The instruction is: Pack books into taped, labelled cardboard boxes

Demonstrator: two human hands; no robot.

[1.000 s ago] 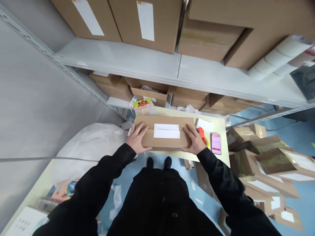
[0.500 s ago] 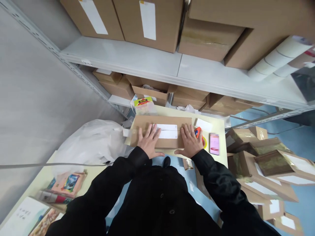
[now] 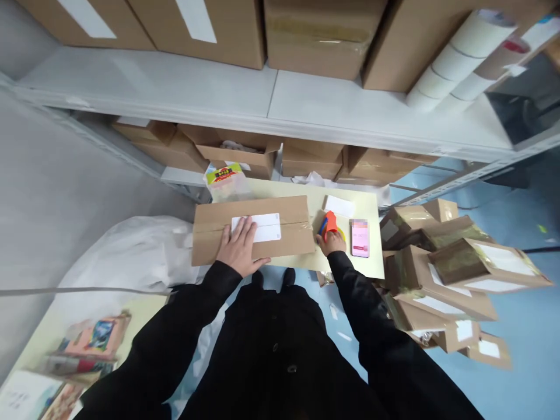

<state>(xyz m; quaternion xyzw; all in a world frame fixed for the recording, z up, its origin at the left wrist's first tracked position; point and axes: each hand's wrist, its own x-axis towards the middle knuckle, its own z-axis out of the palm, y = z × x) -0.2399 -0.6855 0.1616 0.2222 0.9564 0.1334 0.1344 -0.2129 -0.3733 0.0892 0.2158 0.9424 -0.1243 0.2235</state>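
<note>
A long brown cardboard box (image 3: 293,219) lies on the cream table, with a white label (image 3: 266,227) on its top. Flat on the box and the label's left edge rests my left hand (image 3: 238,246), fingers stretched out. To the right of the box, my right hand (image 3: 331,242) has its fingers wrapped round a red and blue tape dispenser (image 3: 330,221) with a yellow roll. The dispenser is partly hidden by that hand. A phone (image 3: 359,238) with a pink screen lies just right of it, and a white stack of paper (image 3: 339,206) sits behind.
Shelves (image 3: 184,87) loaded with cardboard boxes stand behind the table (image 3: 367,265). Several taped boxes (image 3: 441,280) are piled on the floor at right. A white plastic bag (image 3: 126,251) bulges at left, above a side table with books. A cable (image 3: 109,290) crosses there.
My right hand has left the box and closed on the tape dispenser. My left hand stays flat on the box. The view has shifted to the right.
</note>
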